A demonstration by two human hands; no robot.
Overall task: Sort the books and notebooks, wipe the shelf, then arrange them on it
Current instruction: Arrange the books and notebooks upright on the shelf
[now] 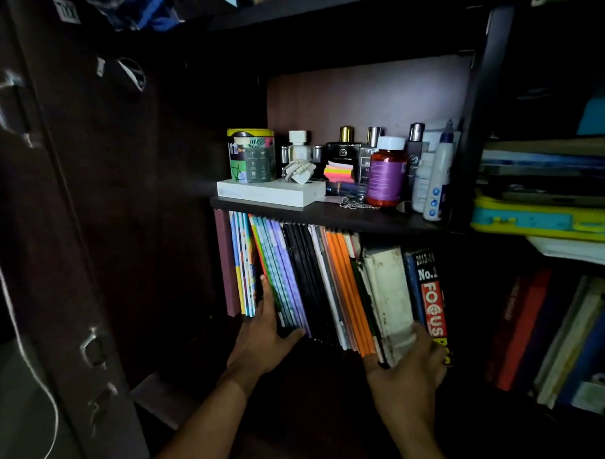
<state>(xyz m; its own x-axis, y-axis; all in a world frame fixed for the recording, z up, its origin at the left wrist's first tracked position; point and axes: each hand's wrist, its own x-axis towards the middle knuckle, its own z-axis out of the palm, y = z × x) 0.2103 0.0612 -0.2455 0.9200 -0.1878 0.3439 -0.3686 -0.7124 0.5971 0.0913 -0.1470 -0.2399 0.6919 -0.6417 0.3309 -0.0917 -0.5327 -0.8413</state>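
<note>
the books (326, 288) stand leaning in a row under the upper shelf (329, 214), around the picture's centre. the left hand (263, 334) at 7 o'clock has fingers slid in between spines, thumb on the front edge, clamping the row's left side. the right hand (411, 356) at 5 o'clock curls round the white book (388, 297) at the row's right end. likely risk: lifting the squeezed bundle, the thin middle notebooks could slip out downward if pressure eases. tilting it upward may knock the shelf and topple the bottles (385, 170) at 12 o'clock.
</note>
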